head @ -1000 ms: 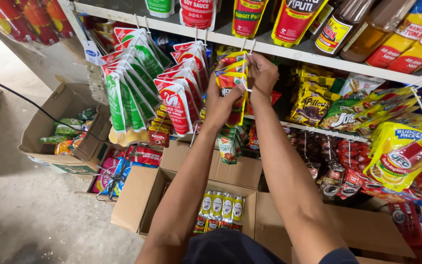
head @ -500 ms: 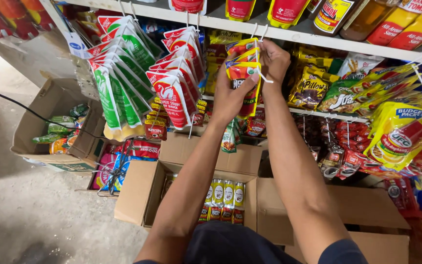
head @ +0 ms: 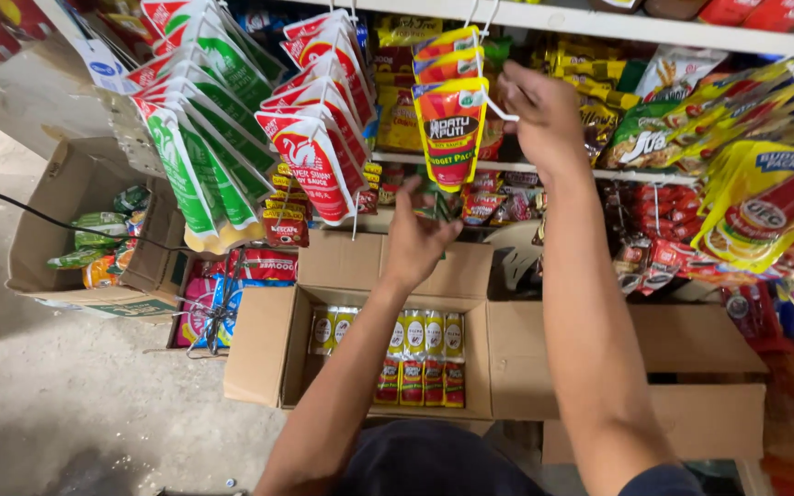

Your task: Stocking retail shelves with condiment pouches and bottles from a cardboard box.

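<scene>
The right hand [head: 544, 115] pinched the white hook [head: 498, 110] carrying soft, light sauce pouches [head: 450, 129], best gripped by their stiff top edge; the left hand [head: 415, 241] hung spread, empty.

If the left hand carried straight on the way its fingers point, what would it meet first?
Probably the hanging sauce pouch. The left hand is open, fingers aimed up at the pouch's lower edge, with nothing visible between. Depth is unclear, so it might pass in front of the pouch.
</scene>
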